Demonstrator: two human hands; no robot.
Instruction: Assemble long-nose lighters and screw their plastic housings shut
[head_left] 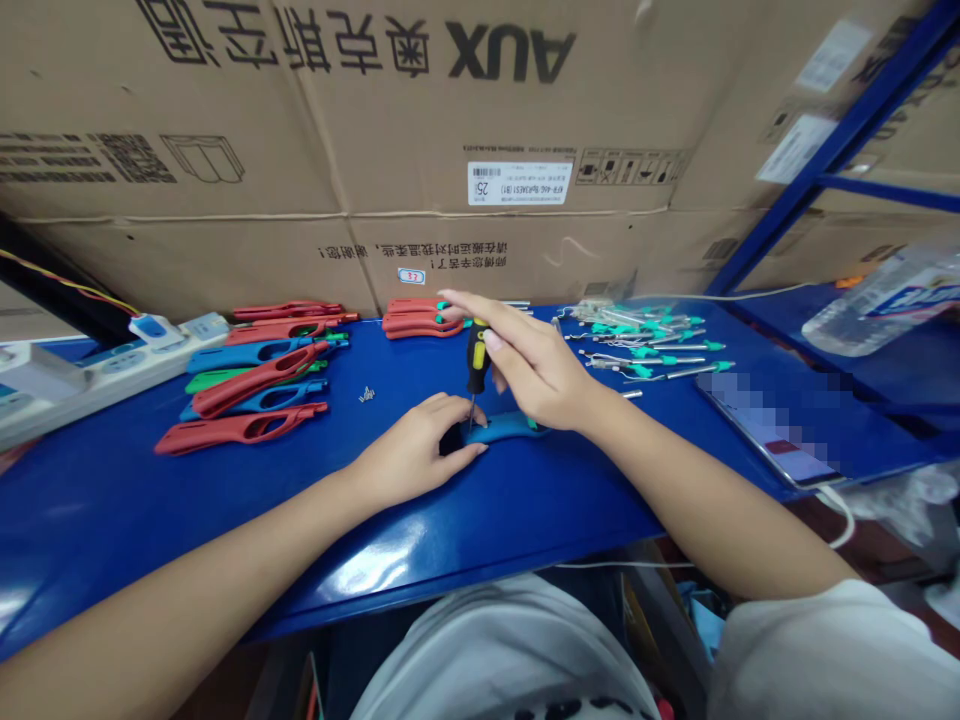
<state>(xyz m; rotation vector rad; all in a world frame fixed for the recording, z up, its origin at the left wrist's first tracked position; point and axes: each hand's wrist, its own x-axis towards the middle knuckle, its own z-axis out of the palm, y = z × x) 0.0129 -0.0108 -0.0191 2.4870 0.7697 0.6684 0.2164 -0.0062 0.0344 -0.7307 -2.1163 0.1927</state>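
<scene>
My right hand [536, 370] is closed around a black-and-yellow screwdriver [477, 365], held upright with its shaft pointing down. The screwdriver's tip meets the left end of a blue utility lighter body [499, 428], which lies flat on the blue table. Thumb and fingers of my left hand [420, 445] grip that same end, one on each side of the tip. Part of the lighter body is hidden under my right hand. Left of my left hand sits a small heap of screws [366, 395].
Red, blue and green lighter bodies [255, 385] lie at left beside a white power strip [120, 370]. Red ones [412, 318] are stacked behind my hands. Metal rods with green parts [652, 340], a phone [772, 430] and a plastic bottle [862, 310] are at right. A cardboard box [337, 160] stands behind.
</scene>
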